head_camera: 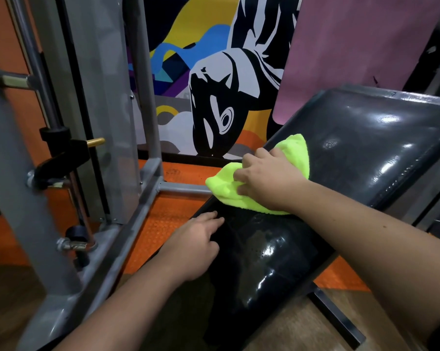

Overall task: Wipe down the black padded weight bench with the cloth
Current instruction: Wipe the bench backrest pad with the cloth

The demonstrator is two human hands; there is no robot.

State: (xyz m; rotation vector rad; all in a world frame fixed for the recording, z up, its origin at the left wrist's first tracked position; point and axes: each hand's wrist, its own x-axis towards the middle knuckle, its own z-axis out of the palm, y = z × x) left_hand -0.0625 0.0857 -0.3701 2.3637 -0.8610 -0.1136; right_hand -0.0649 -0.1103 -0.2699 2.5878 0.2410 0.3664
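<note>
A painted wall mural (pixel 214 79) in yellow, blue, purple, black and white fills the back wall, with a plain pink panel (pixel 361 41) to its right. A grey steel rack frame (pixel 148 102) stands at the left on orange textured rubber flooring (pixel 163 224), which gives way to brown wood-look floor (pixel 302 325) nearer me.

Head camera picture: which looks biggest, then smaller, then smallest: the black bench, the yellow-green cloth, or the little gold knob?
1. black bench, by far the largest.
2. yellow-green cloth, partly under the right hand.
3. gold knob, tiny, though farther from the camera.
</note>
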